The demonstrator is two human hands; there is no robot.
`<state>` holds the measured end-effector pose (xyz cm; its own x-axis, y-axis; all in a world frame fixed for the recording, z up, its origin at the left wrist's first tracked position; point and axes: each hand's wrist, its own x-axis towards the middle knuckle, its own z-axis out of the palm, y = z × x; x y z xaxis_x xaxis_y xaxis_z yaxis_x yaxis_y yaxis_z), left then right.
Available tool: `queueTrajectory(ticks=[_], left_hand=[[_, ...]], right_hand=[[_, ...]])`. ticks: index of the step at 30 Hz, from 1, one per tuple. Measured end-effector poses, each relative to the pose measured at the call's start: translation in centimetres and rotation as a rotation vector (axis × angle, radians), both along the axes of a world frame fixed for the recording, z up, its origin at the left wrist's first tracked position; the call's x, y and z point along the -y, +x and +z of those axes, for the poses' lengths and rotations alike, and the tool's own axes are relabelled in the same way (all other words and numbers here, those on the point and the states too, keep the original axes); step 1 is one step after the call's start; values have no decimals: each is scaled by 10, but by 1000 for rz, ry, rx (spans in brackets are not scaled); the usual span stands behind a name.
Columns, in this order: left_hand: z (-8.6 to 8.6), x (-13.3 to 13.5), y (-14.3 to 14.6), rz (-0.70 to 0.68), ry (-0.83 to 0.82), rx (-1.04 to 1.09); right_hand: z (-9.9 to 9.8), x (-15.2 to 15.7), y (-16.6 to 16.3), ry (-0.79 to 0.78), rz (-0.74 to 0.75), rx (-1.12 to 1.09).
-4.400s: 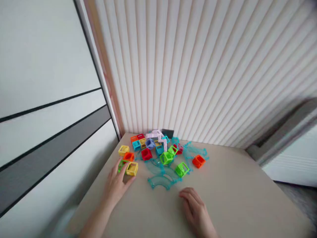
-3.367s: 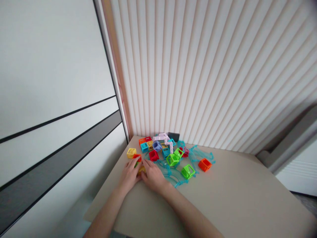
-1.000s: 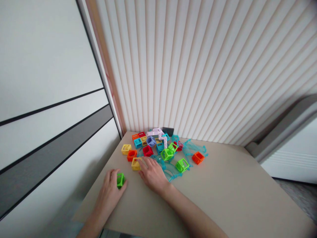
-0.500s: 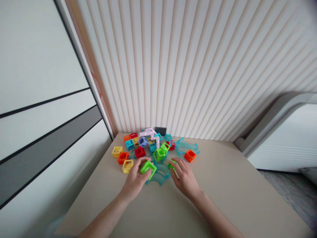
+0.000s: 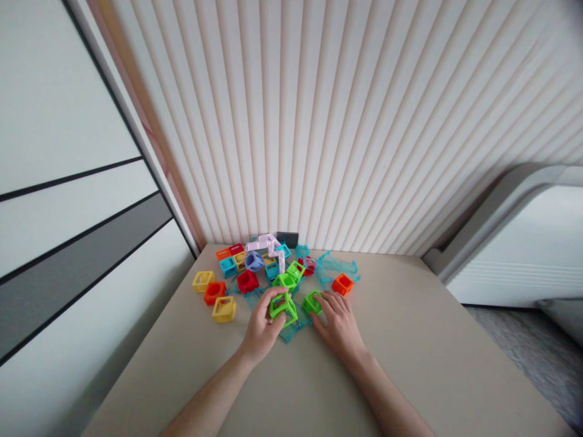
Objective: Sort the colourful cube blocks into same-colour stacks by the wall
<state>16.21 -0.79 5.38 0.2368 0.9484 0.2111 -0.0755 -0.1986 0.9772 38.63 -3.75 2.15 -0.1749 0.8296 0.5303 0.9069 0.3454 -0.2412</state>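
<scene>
My left hand (image 5: 263, 328) is closed around a bright green open-frame cube block (image 5: 283, 308), tilted, over the clear teal curved track pieces (image 5: 296, 328). My right hand (image 5: 337, 318) has its fingers and thumb at the right side of another green block (image 5: 312, 303), which sits low at the tabletop. Behind the left hand lie two more green blocks, one (image 5: 284, 281) leaning near the other (image 5: 297, 269). An orange block (image 5: 342, 284) rests just beyond the right hand's fingers.
Yellow (image 5: 224, 309), orange (image 5: 214, 293) and red (image 5: 247, 281) blocks lie on the left of the table (image 5: 291, 388). A lilac jointed piece (image 5: 273, 246) and a black box (image 5: 288, 240) are by the ribbed wall (image 5: 282, 121). Teal track (image 5: 337, 267) lies back right.
The left hand's green block has shifted right and turned, showing its open frame. At the right hand, more of its green block now shows. The whole view has shifted slightly.
</scene>
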Motion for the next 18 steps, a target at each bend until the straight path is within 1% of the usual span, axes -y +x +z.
queueTrajectory(ticks=[3,5,9,13,15,18], left_hand=[[-10,2,-2,10,60,-25],[-16,1,-4,22,131,-58],[-25,-2,-8,58,356,-195],[-26,-2,-7,107,528,-292],[-26,-1,-5,121,569,-310],[-24,2,-2,128,564,-312]], right_hand=[[0,0,0,9,11,-64],[0,1,0,10,26,-106],[0,3,1,3,25,-160],[0,3,1,-35,-3,-182],[0,3,0,-41,-6,-190],[-1,2,-2,-61,-15,-210]])
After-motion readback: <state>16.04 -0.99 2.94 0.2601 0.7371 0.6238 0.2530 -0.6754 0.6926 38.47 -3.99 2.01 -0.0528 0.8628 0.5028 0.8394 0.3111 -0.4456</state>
